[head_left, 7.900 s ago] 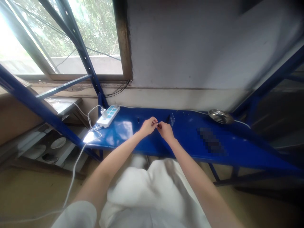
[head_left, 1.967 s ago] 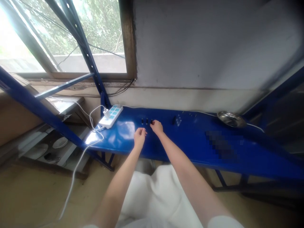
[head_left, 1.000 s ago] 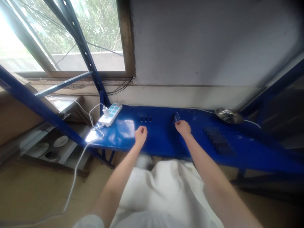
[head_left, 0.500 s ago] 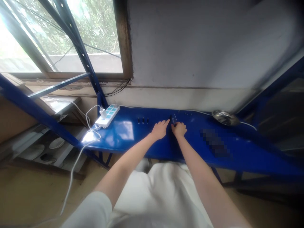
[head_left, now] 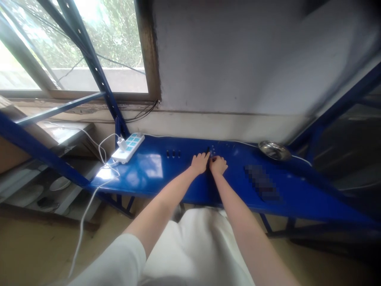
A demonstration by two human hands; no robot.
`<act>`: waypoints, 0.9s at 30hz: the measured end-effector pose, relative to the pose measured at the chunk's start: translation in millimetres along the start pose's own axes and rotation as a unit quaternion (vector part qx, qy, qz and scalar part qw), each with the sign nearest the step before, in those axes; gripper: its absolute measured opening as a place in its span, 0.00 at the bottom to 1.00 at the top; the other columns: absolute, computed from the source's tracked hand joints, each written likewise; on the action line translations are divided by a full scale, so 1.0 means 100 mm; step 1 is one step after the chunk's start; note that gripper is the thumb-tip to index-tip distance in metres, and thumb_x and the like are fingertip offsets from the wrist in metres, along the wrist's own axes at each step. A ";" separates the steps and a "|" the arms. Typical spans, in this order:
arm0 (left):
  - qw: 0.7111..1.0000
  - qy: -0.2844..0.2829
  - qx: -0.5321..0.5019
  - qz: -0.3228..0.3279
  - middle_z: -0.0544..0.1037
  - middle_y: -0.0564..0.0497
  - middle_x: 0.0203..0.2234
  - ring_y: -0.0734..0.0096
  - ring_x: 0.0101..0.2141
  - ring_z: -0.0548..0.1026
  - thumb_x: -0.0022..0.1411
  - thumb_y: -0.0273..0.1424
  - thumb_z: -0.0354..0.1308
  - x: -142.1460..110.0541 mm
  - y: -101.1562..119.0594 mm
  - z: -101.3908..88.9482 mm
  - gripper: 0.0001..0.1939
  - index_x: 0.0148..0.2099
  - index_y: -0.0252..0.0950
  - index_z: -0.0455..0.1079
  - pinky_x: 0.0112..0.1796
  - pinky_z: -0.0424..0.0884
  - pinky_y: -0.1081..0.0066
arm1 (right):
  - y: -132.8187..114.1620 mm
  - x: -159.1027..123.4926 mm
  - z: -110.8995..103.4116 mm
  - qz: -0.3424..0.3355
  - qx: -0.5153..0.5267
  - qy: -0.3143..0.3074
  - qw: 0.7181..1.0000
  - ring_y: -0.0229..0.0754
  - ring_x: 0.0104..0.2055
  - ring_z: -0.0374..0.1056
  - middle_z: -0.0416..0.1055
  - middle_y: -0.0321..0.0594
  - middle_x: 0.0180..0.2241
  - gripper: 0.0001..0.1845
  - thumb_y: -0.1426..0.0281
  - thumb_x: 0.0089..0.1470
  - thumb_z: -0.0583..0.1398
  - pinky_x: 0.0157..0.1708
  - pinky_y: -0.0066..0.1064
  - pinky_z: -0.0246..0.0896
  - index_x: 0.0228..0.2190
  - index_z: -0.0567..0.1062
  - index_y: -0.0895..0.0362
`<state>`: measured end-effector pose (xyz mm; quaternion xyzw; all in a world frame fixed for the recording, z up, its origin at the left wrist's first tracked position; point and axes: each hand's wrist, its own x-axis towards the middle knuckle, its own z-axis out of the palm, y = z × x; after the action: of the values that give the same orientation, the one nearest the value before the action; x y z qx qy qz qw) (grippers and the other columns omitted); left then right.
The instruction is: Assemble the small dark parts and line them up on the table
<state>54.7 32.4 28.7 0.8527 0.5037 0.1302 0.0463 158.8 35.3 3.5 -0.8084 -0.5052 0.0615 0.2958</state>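
Reaching left hand [head_left: 199,163] open across blue steel shelf [head_left: 178,180], fingers stretching toward small dark upright piece [head_left: 208,150] near back edge, mid-frame. Pressing right hand [head_left: 218,165] down just beside left hand, fingers curling under cluster of small pieces [head_left: 212,151]; grip on any piece impossible to tell at this size. Standing row of three small dark pieces [head_left: 173,153] farther left along same back edge, well apart from hands. Sitting white power strip [head_left: 127,147] with plugged-in charger [head_left: 121,142] at shelf's left end, trailing white cable [head_left: 83,222] down toward floor at lower left. Lying steel dish [head_left: 274,150] at right end of shelf. Covering part of shelf right of hands, pixelated patch [head_left: 262,182] hiding whatever lies there. Showing window [head_left: 89,47] with trees at upper left, white sleeve [head_left: 116,258] at bottom.
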 end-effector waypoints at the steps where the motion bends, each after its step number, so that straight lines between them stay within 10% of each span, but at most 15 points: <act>1: 1.000 0.009 -0.010 -0.003 0.65 0.39 0.50 0.56 0.48 0.64 0.59 0.23 0.44 0.01 0.01 -0.01 0.25 0.60 0.35 0.53 0.45 0.61 0.58 | 0.00 0.00 0.00 0.000 0.000 0.002 1.000 0.50 0.43 0.61 0.68 0.49 0.40 0.14 0.66 0.51 0.52 0.40 0.38 0.51 0.35 0.73 0.59; 18: 0.936 0.138 -0.299 -0.121 0.72 0.47 0.28 0.65 0.31 0.71 0.56 0.24 0.53 0.12 -0.12 -0.06 0.07 0.38 0.36 0.64 0.35 0.65 0.67 | 0.02 -0.08 -0.02 -0.069 -0.034 0.004 0.997 0.48 0.42 0.60 0.69 0.47 0.37 0.11 0.69 0.53 0.51 0.38 0.35 0.48 0.32 0.71 0.59; 27: 0.950 0.131 -0.264 -0.103 0.74 0.50 0.30 0.71 0.32 0.70 0.57 0.27 0.53 0.01 -0.15 -0.30 0.05 0.37 0.36 0.68 0.36 0.65 0.72 | 0.05 -0.11 0.05 -0.191 -0.028 0.074 0.978 0.44 0.36 0.59 0.69 0.45 0.32 0.10 0.69 0.52 0.50 0.34 0.33 0.44 0.27 0.69 0.60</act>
<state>34.1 39.3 54.6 0.7288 0.5380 0.3641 0.2164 155.6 26.6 -5.9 -0.7073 -0.6284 -0.0699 0.3162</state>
